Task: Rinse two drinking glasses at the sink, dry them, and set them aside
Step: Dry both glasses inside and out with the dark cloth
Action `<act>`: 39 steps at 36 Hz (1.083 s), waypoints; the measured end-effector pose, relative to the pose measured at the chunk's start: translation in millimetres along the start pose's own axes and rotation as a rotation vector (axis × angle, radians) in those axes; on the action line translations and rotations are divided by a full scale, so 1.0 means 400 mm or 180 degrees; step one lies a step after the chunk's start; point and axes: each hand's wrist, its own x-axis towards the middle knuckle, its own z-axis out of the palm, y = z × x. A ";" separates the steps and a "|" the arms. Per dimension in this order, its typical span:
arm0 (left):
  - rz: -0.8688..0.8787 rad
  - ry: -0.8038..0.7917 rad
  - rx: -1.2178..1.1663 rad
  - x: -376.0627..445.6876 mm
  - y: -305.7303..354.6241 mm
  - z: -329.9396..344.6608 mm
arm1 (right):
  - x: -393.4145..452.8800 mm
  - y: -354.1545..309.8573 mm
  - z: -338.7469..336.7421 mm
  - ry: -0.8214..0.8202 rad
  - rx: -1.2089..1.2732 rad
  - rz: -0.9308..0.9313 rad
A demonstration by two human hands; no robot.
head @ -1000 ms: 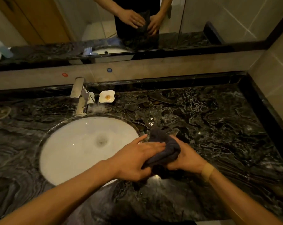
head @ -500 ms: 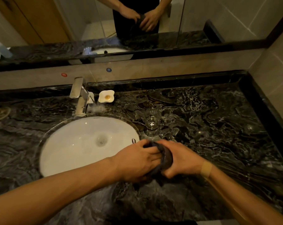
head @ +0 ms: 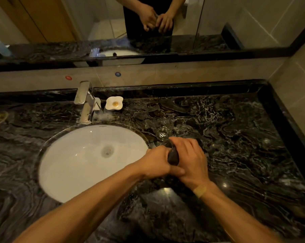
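Left hand and right hand pressed together above the marble surface, fingers closed around a dark cloth. Clear drinking glass upright just beyond, right of the sink. Second glass not discernible.

Single head-worn view looks steeply down, close over the sink and countertop.

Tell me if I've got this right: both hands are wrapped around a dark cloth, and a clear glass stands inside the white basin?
Not quite. In the head view the clear glass stands on the black marble counter, right of the white basin. Both hands do clasp the dark cloth.
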 end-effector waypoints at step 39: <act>0.0348 0.0717 0.0984 0.021 0.037 -0.033 | 0.041 0.052 -0.017 0.0050 -0.0219 0.0499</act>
